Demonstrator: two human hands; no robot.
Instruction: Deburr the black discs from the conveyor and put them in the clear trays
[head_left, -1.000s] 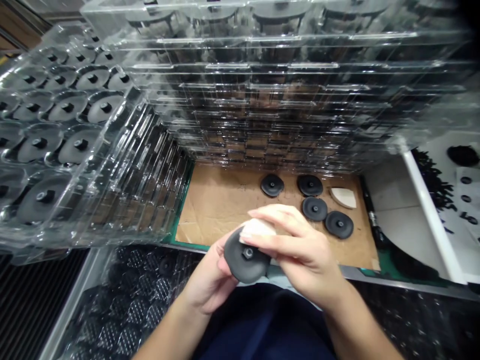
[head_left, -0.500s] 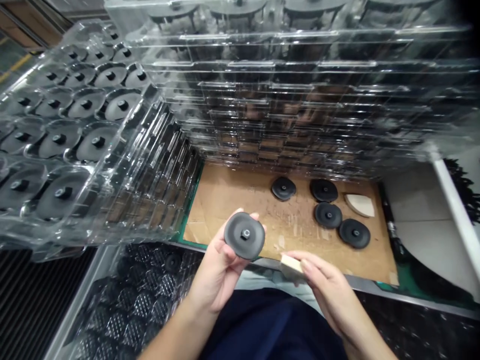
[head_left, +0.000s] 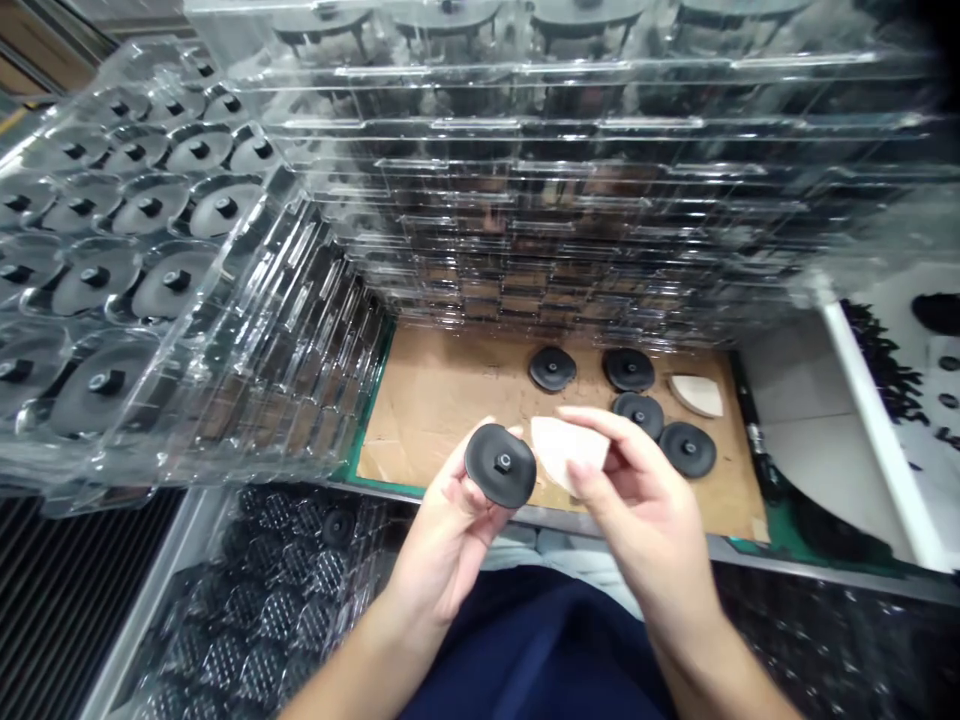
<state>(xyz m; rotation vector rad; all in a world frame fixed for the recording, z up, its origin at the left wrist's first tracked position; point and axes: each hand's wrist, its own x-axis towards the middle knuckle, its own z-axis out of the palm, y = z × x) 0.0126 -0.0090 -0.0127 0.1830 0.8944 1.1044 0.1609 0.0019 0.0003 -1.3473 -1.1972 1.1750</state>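
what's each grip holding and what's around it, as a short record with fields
left grip: black disc, stem facing the camera
right grip: pale wedge, thumb on its face
disc to wedge: side by side, contact unclear
cardboard: four loose discs, second wedge near its right edge
trays: clear, stacked at left and at the far side; tray discs in left stack's top

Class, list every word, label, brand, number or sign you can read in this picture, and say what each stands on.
No readable text in view.
Cardboard: a faint mark, too blurred to tell whether it is writing.
Black disc in the left hand: no lettering to be made out.
White block in the right hand: none visible.
Clear trays: glare and blur; nothing legible.
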